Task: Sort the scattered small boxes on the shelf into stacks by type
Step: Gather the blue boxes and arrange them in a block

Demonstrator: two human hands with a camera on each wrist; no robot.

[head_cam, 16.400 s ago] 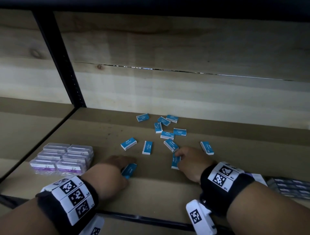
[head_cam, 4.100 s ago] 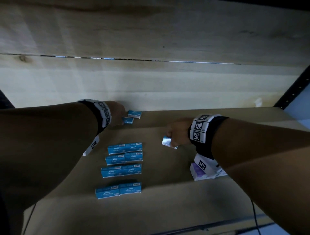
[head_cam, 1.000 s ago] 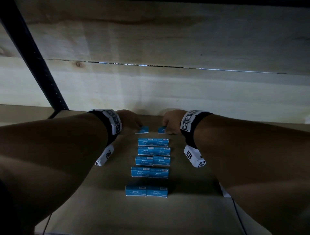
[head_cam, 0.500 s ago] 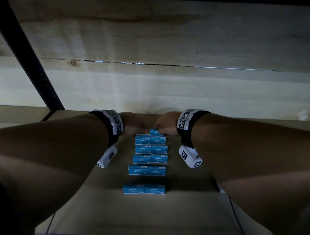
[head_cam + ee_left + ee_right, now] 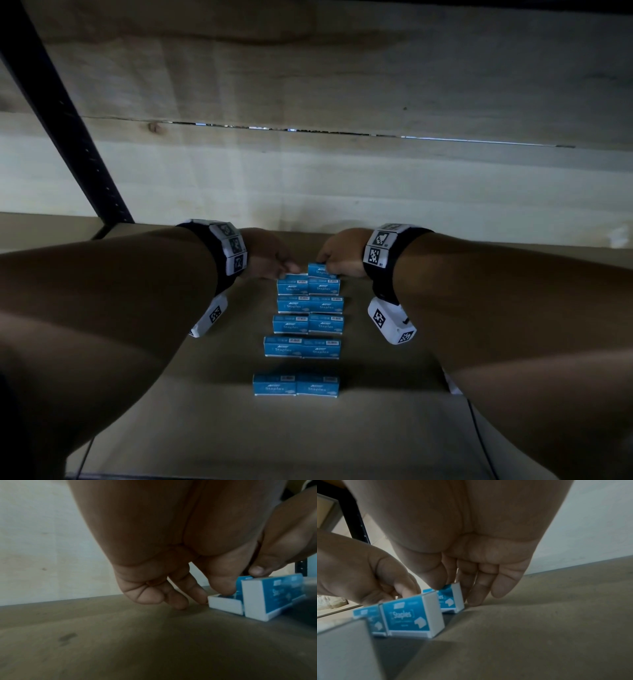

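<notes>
Blue staples boxes stand in pairs, in several rows (image 5: 308,323) running down the middle of the shelf (image 5: 394,428). At the far end, my left hand (image 5: 289,270) pinches a blue box lying flat (image 5: 292,276), thumb on its top and fingertips at its far edge (image 5: 224,601). My right hand (image 5: 325,267) pinches a second blue box (image 5: 320,269) that stands on its edge beside it, thumb in front and fingers behind (image 5: 451,599). Both boxes sit just behind the farthest row (image 5: 308,287).
A wooden back wall (image 5: 342,178) rises close behind the hands. A black upright post (image 5: 68,113) stands at the far left. A pale purple-and-white box (image 5: 452,387) peeks out under my right forearm. The shelf's front edge (image 5: 239,474) runs along the bottom.
Over the last second both hands have drawn the two far boxes together and back against the farthest row. The right box now stands on its edge.
</notes>
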